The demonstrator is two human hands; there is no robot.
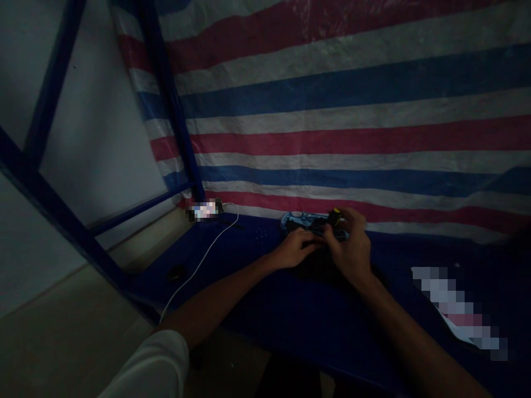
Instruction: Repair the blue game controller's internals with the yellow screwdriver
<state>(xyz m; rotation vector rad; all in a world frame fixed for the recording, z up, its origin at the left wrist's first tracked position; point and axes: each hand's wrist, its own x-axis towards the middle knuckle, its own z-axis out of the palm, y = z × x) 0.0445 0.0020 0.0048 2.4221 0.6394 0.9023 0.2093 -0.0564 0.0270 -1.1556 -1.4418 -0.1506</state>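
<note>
Head view: the blue-black patterned object (pixel 293 222) lies just beyond the half-curled left hand (pixel 293 249), its hold unclear. The right hand (pixel 352 243), fingers bent, grips a yellow-black piece (pixel 334 216).

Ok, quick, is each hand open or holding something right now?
Left hand: fingers bent at the blue-and-black thing; grip can't be told.
Right hand: partly curled by the small yellow-and-black thing; grip can't be told.

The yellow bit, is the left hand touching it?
No, the yellow bit is by the right hand, apart from the left hand.
</note>
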